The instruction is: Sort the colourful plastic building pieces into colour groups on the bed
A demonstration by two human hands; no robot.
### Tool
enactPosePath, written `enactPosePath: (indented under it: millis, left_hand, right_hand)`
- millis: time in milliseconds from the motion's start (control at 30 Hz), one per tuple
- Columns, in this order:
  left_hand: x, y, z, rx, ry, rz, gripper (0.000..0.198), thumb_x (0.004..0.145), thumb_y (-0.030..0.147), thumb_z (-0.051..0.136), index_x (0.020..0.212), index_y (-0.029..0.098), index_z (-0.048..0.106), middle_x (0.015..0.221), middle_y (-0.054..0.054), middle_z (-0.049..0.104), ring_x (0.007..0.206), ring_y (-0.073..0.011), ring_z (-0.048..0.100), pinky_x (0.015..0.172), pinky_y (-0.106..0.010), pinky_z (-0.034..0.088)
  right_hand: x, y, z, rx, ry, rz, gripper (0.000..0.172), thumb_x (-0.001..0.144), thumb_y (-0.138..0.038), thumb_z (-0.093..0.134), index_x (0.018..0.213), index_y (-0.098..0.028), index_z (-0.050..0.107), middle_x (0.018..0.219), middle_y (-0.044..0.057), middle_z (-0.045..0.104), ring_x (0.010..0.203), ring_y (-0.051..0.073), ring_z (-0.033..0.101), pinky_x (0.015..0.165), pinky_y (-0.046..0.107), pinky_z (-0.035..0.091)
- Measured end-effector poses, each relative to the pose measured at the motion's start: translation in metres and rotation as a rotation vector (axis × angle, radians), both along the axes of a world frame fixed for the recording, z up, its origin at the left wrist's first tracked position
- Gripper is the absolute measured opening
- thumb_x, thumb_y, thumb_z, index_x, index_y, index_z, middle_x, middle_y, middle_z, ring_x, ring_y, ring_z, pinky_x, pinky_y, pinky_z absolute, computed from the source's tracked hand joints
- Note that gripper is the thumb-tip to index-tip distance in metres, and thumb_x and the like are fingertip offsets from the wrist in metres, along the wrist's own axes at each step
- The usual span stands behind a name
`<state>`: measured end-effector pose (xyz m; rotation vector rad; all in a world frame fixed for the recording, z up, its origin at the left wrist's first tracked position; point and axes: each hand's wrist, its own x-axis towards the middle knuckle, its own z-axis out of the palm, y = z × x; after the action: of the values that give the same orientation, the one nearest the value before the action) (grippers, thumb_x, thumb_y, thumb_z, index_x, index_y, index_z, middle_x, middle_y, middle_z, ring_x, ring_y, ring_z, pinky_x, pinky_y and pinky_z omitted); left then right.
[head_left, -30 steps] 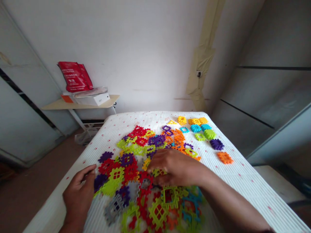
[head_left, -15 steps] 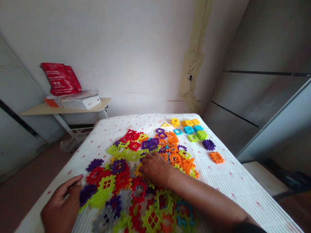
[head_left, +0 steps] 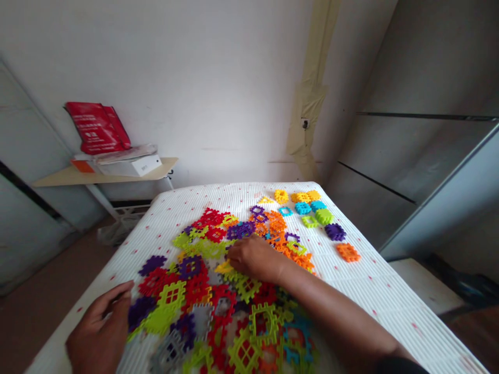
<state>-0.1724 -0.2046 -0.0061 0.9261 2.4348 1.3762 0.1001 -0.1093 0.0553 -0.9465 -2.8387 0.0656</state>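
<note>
Interlocking plastic waffle blocks in red, lime, purple, grey and orange lie in a loose heap [head_left: 198, 291] on a white ribbed mattress [head_left: 362, 296]. My right hand [head_left: 254, 258] rests on the heap's middle, fingers together and curled over a yellow block [head_left: 223, 267] and lime blocks; I cannot tell if it grips one. My left hand [head_left: 99, 330] lies at the heap's left side, holding nothing, its fingers next to a purple block [head_left: 139, 313]. Smaller single blocks, including an orange one [head_left: 348, 252] and a purple one [head_left: 335, 232], stand apart toward the far right.
A narrow wooden shelf [head_left: 105, 176] on the far left holds a red bag and a white box. White walls rise behind the mattress, and grey panels stand to the right. A brown floor lies left of the mattress.
My right hand has slid farther across the heap, and the lime blocks beneath it have shifted. The view has swung slightly since the oldest frame. My left hand has stayed put for the last half second.
</note>
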Motion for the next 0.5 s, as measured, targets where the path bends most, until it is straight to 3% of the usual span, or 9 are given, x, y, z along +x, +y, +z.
enactPosePath:
  millis: [100, 200, 300, 500]
  left_hand:
    - [-0.002, 0.001, -0.004, 0.039, -0.008, -0.004, 0.047, 0.061, 0.049, 0.05, 0.098, 0.023, 0.064, 0.095, -0.003, 0.065, 0.095, -0.0239, 0.058, 0.092, -0.036, 0.041]
    - [-0.004, 0.002, -0.007, 0.043, 0.003, -0.011, 0.046, 0.062, 0.048, 0.05, 0.098, 0.024, 0.065, 0.093, -0.002, 0.065, 0.093, -0.0228, 0.059, 0.091, -0.035, 0.042]
    - [-0.005, 0.002, -0.009, 0.048, 0.026, -0.017, 0.046, 0.064, 0.049, 0.05, 0.099, 0.023, 0.065, 0.091, -0.002, 0.066, 0.091, -0.022, 0.059, 0.089, -0.033, 0.043]
    - [-0.003, 0.001, -0.005, 0.026, 0.03, -0.004, 0.044, 0.064, 0.046, 0.052, 0.098, 0.023, 0.066, 0.094, -0.002, 0.066, 0.092, -0.0231, 0.06, 0.089, -0.034, 0.043]
  right_hand:
    - [0.024, 0.022, 0.009, -0.091, 0.125, -0.155, 0.023, 0.089, -0.026, 0.045, 0.082, -0.016, 0.065, 0.074, 0.004, 0.066, 0.064, 0.011, 0.054, 0.059, 0.023, 0.035]
    - [0.049, 0.046, 0.006, -0.197, 0.223, -0.278, 0.019, 0.085, -0.023, 0.05, 0.091, -0.017, 0.066, 0.075, 0.002, 0.066, 0.064, 0.011, 0.056, 0.059, 0.021, 0.036]
    - [0.066, 0.065, -0.006, -0.264, 0.246, -0.388, 0.024, 0.083, -0.02, 0.051, 0.102, -0.018, 0.066, 0.079, 0.002, 0.068, 0.068, 0.012, 0.059, 0.063, 0.021, 0.039]
    - [0.072, 0.081, -0.032, -0.234, 0.137, -0.511, 0.031, 0.083, -0.022, 0.049, 0.109, -0.021, 0.065, 0.093, 0.003, 0.07, 0.081, 0.015, 0.062, 0.069, 0.021, 0.042]
